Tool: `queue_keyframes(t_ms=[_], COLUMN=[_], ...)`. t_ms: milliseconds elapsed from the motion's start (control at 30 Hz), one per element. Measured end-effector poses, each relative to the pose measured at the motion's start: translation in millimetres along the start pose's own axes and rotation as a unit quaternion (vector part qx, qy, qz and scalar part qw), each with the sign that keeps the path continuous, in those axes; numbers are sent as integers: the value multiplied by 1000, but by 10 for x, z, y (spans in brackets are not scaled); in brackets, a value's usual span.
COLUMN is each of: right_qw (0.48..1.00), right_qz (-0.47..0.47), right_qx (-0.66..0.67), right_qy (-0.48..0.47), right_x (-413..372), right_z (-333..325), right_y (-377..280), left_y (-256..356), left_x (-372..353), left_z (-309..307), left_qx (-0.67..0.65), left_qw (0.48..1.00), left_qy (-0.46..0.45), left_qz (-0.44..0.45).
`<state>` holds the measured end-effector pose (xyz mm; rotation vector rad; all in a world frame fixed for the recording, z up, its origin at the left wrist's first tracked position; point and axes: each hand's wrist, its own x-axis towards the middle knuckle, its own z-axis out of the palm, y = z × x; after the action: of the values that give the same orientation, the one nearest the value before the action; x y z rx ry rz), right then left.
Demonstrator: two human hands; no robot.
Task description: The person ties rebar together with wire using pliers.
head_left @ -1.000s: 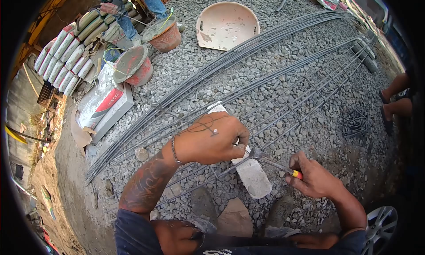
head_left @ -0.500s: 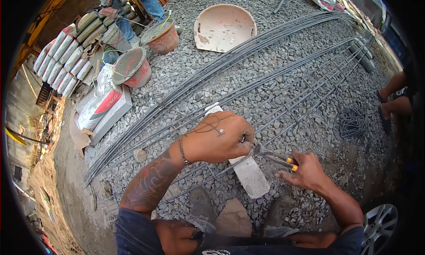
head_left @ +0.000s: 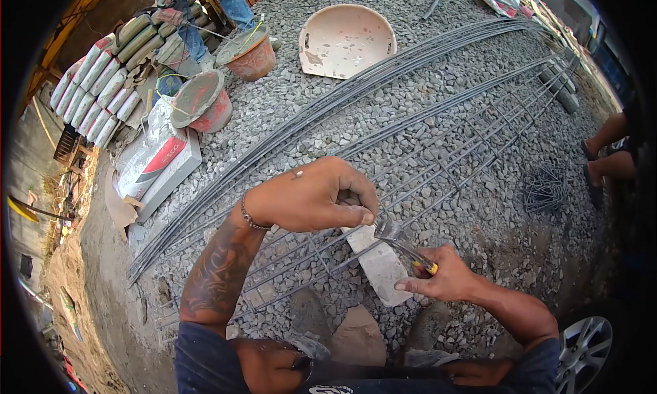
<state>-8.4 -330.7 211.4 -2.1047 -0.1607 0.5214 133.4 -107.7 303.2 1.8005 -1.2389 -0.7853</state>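
Note:
My right hand [head_left: 443, 276] is closed around the handles of pincers [head_left: 405, 247] with yellow ends, their metal jaws pointing up and left. Right beside the jaws, my left hand [head_left: 321, 195] is closed in a pinch; what sits between its fingertips is too small to make out. Both hands are over a steel rebar cage [head_left: 448, 167], made of long thin bars with cross ties. Under the bars and below the pincers lies a pale grey block [head_left: 383, 269]. My left forearm covers part of the cage.
Long loose rebar rods [head_left: 287, 127] curve across the gravel beyond the cage. Mortar buckets [head_left: 252, 60], a pale scoop-shaped tray [head_left: 349, 41] and stacked bags [head_left: 96, 86] stand farther off. A pile of bent steel pieces [head_left: 545, 188] lies at right, near another person's legs [head_left: 611, 154].
My left hand has shifted slightly left and turned, its thumb now showing. The pincers have moved left and a little down with my right hand, their jaws close to my left fingertips.

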Motion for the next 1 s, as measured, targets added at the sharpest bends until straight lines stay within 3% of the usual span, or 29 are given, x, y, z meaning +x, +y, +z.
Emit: queue_keyframes(t_ms=[33, 67, 133, 200, 267, 300, 367, 400, 467, 500, 600, 667, 767, 800, 867, 933, 967, 1000], right_qw=[998, 998, 992, 994, 996, 996, 992, 992, 969, 964, 985, 972, 999, 999, 937, 959, 961, 978], right_qz=[-7, -6, 20, 29, 7, 4, -23, -30, -3, -62, -43, -45, 7, 5, -176, -152, -147, -132], right_qx=[-48, -45, -88, -76, -56, -54, 111, 113, 240, 255, 163, 229, -33, -31, -181, -51, -51, 90], right_qy=[42, 44, 84, 72, 65, 64, 45, 46, -63, -34, -36, -23, 28, 32, 243, 233, 230, 135], right_x=[59, 131, 251, 282, 259, 255, 274, 279, 292, 305, 433, 554, 702, 730, 788, 761, 714, 657], right_z=[-62, -78, -69, -35, 30, 73, 131, 139, 185, 252, 266, 302, 232, 233, 259, -88, -278, -466], right_y=[25, 51, 123, 128, 132, 154, 214, 225, 236, 232, 279, 265, 192, 230, 355, -9, -197, -380], left_y=[84, 92, 116, 105, 25, 62, -1, -45, -115, -124, 31, 95, 117, 147, 233, 288, 293, 286], left_x=[-26, -13, 28, 77, 64, 38, -21, -43, -73, -93, -146, -164, -189, -193, -207, -205, -204, -199], left_z=[-25, 56, 319, 236, 148, 105, 66, 52, 14, -23, -134, -160, -154, -145, -128, -110, -81, -48], left_qx=[178, 178, 474, 460, 380, 349, 346, 341, 355, 349, 304, 257, 230, 234, 237, 264, 287, 281], left_qw=[982, 983, 859, 868, 909, 923, 925, 928, 921, 921, 929, 939, 932, 931, 930, 926, 923, 925], left_qy=[48, 44, 193, 178, 171, 147, 141, 132, 137, 160, 190, 197, 269, 267, 271, 263, 255, 254], left_qz=[-30, -30, -9, -48, -25, -64, -68, -70, -83, -72, -88, -113, -82, -80, -70, -57, -45, -45])
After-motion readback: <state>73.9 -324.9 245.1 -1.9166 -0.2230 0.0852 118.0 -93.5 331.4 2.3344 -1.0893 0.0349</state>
